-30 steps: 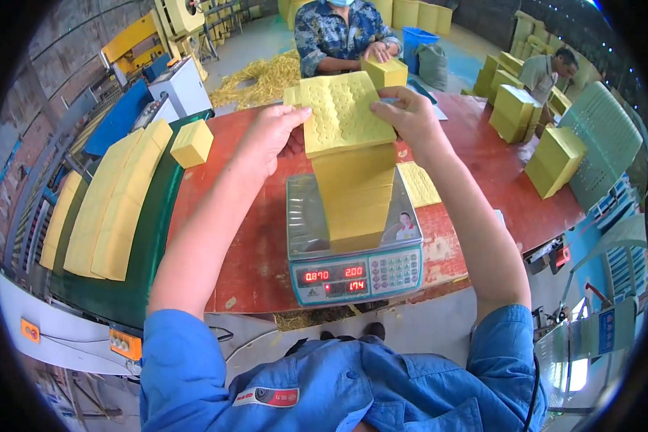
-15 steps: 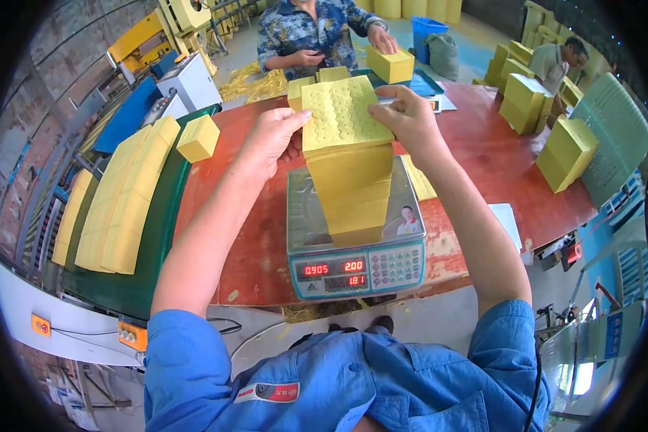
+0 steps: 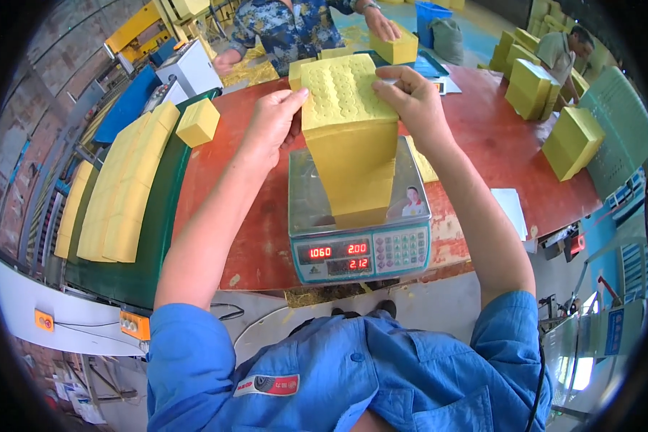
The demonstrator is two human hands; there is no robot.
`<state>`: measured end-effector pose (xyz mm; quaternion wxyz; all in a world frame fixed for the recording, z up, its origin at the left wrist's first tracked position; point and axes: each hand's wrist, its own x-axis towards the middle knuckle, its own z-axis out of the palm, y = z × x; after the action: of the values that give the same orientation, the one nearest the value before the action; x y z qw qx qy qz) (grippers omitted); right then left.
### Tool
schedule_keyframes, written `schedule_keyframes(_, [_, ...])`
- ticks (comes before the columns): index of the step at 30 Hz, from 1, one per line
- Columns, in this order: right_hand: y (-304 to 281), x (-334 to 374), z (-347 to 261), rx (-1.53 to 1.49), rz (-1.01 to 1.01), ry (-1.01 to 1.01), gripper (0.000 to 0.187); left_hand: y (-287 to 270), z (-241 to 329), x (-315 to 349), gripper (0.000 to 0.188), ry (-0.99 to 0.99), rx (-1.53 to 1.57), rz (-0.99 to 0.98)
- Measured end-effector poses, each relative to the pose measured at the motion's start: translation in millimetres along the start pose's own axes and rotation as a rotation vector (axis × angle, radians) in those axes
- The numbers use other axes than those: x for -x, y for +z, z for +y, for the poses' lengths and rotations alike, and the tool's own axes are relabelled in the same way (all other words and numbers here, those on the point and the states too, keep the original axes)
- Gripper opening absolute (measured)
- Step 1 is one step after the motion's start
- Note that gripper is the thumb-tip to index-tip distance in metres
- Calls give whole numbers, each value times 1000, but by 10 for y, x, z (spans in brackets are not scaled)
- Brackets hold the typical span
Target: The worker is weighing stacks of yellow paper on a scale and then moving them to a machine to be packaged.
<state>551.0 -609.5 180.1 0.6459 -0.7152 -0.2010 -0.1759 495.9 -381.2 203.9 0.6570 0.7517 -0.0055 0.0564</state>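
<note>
A tall stack of yellow perforated paper (image 3: pixel 351 162) stands on a digital weighing scale (image 3: pixel 308 189) with a lit red display. My left hand (image 3: pixel 273 119) is closed on the stack's upper left side, its thumb pressed to the top sheet's edge. Opposite it, my right hand (image 3: pixel 416 106) has the thumb and curled fingers at the upper right edge. Rows of punched round marks cover the top sheet. Some fingertips are hidden by the stack and the hands.
Long rows of yellow paper blocks (image 3: pixel 127 191) lie on a green conveyor (image 3: pixel 164 241) at left. More paper blocks (image 3: pixel 572 144) stand on the red table (image 3: pixel 475 155) at right. Across the table, a co-worker's hand (image 3: pixel 384 27) rests on another block. A second person bends at far right.
The scale's lit reading has risen. My hands stay at the stack's top edges. The co-worker's other hand has moved left, away from their body.
</note>
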Motion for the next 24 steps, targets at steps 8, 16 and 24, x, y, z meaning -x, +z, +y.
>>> schedule_keyframes(8, [-66,109,-233,-125,-3,38,29,-179,18,361,35,85,64,93])
schedule_keyframes(16, [-88,162,-376,-124,-16,78,23,-394,-34,533,32,99,95,121])
schedule_keyframes(24, [-100,221,-345,-175,-18,66,22,-365,-51,614,30,80,100,121])
